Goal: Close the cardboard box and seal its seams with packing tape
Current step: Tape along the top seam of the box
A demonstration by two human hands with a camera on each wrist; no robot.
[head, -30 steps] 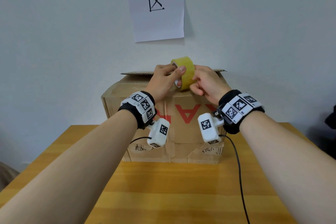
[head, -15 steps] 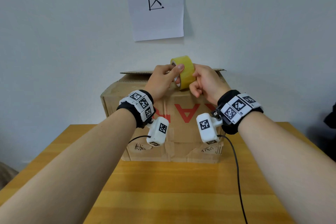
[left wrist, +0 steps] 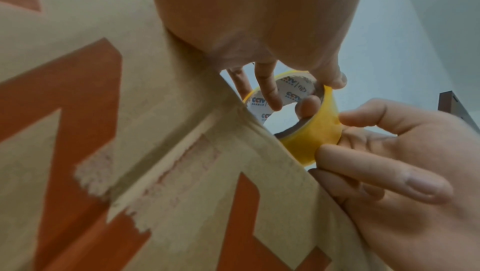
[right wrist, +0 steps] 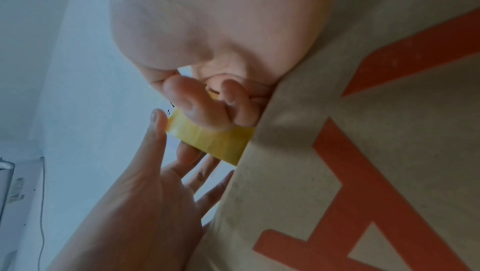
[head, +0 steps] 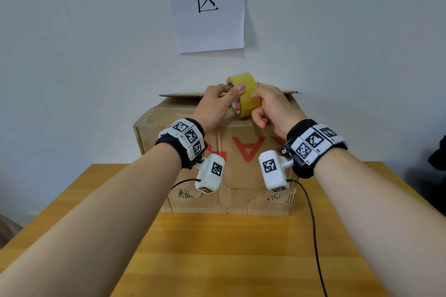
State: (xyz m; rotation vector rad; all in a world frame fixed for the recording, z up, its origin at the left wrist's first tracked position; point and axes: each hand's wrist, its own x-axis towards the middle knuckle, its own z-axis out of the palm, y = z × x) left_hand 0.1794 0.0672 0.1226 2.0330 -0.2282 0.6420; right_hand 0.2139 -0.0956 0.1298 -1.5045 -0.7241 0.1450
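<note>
— Two hands up at the box (head: pixel 217 171) top, I take it?
— Yes. My left hand (head: pixel 213 108) grips the tape (head: pixel 246 94): thumb over the roll's outer face, fingers (left wrist: pixel 270 90) hooked through the core. My right hand (head: pixel 274 109) pinches the roll's yellow band from the other side, thumb (left wrist: pixel 363 118) on top, other fingers curled beneath.
— Where's the roll?
— Held on edge, just above the near top edge of the box, about midway along it. Whether it touches the cardboard I can't tell.
— And the box?
— It stands on the worktop (head: pixel 217 248) against the wall, red letters on the near face, torn patches where old tape came off. A back flap (head: pixel 183 95) edge shows above the top. A paper sign (head: pixel 207 2) hangs on the wall behind
</note>
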